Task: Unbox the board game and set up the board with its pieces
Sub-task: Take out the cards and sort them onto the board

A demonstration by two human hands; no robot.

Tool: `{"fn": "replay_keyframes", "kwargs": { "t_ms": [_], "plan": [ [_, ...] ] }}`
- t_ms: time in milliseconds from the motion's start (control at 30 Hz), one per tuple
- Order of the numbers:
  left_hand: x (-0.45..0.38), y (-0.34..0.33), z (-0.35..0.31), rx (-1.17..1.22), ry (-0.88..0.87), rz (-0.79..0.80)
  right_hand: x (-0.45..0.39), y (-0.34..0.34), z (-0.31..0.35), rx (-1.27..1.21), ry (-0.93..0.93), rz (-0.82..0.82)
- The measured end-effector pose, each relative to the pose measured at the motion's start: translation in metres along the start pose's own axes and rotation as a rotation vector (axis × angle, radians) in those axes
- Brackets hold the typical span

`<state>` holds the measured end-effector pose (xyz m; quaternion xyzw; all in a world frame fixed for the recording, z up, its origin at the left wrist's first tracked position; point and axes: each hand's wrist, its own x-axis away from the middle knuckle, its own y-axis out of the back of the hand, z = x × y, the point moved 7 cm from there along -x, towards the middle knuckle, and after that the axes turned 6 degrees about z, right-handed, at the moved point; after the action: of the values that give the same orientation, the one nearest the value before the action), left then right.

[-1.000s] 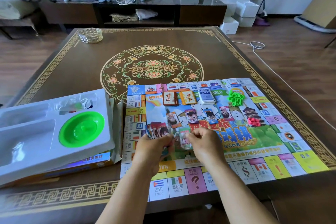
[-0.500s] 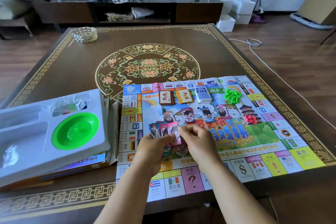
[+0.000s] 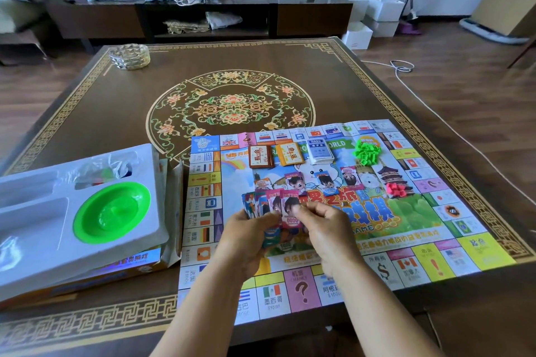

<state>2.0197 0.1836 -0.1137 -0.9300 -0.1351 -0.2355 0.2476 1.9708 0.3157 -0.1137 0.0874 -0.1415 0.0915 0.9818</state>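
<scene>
The left hand (image 3: pixel 249 236) holds a fanned bunch of play-money notes (image 3: pixel 268 206) over the near middle of the game board (image 3: pixel 452 243), fingers curled round their lower ends; the right hand (image 3: pixel 322 227) pinches the front pink note (image 3: pixel 291 209) of the fan between thumb and fingertips; the board lies flat on the near right part of the dark ornamented table (image 3: pixel 87 113); along its far edge sit a brown card deck (image 3: pixel 261 156), an orange card deck (image 3: pixel 291 153) and a blue-white card deck (image 3: pixel 319 151) side by side, with a heap of green houses (image 3: pixel 367 149) to their right; single notes (image 3: pixel 324 181) lie in a row across the board's centre, and a small heap of pink pieces (image 3: pixel 396 189) lies to the right of them; left of the board, the white plastic insert tray (image 3: pixel 72 243) rests on the open game box (image 3: pixel 121 266), holding a green bowl (image 3: pixel 111 214) and a clear bag of small pieces (image 3: pixel 101 171); a glass ashtray (image 3: pixel 129 55) stands at the table's far left corner.
</scene>
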Motion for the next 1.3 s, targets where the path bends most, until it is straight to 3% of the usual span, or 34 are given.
{"fn": "replay_keyframes", "kwargs": {
  "t_ms": [600, 833, 1000, 1300],
  "plan": [
    [-0.02, -0.026, 0.003, -0.051, 0.013, 0.027, -0.009, 0.023, 0.006, -0.054, -0.038, -0.094],
    [-0.025, -0.033, 0.002, 0.073, 0.046, 0.058, -0.049, 0.101, 0.04, 0.343, 0.045, -0.419],
    [-0.027, -0.038, 0.003, 0.138, 0.102, 0.086, -0.08, 0.111, 0.036, 0.627, -0.062, -0.425],
    [-0.031, -0.032, 0.004, 0.068, 0.062, 0.004, -0.097, 0.107, 0.022, 0.92, -0.038, -0.509]
  ]
}}
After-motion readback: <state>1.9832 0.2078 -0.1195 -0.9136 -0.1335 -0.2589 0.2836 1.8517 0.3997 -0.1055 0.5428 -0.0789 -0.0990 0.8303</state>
